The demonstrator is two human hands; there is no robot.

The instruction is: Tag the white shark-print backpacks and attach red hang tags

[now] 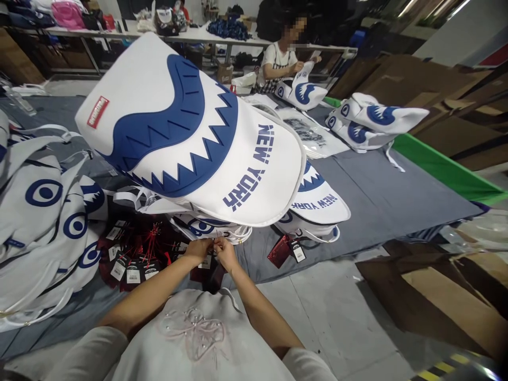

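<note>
A large white backpack (246, 153) with a blue toothed mouth and "NEW YORK" lettering lies on the table in front of me. At its near edge, by the white carrying loop (240, 235), my left hand (200, 248) and my right hand (226, 253) meet with fingertips pinched together. They seem to hold the thin string of a hang tag; the string itself is barely visible. Below my fingers hangs the dark hang tag (213, 278) with a white label. Left of my hands lies a pile of hang tags (133, 275) with red strings (154, 238).
Several white backpacks (43, 211) are heaped at left. Another backpack (321, 198), tagged in red and black (280, 251), sits at right. More bags (373, 119) stand farther back near a seated person (273, 61) handling one. Cardboard (440, 296) lies beside the grey-covered table (397, 201).
</note>
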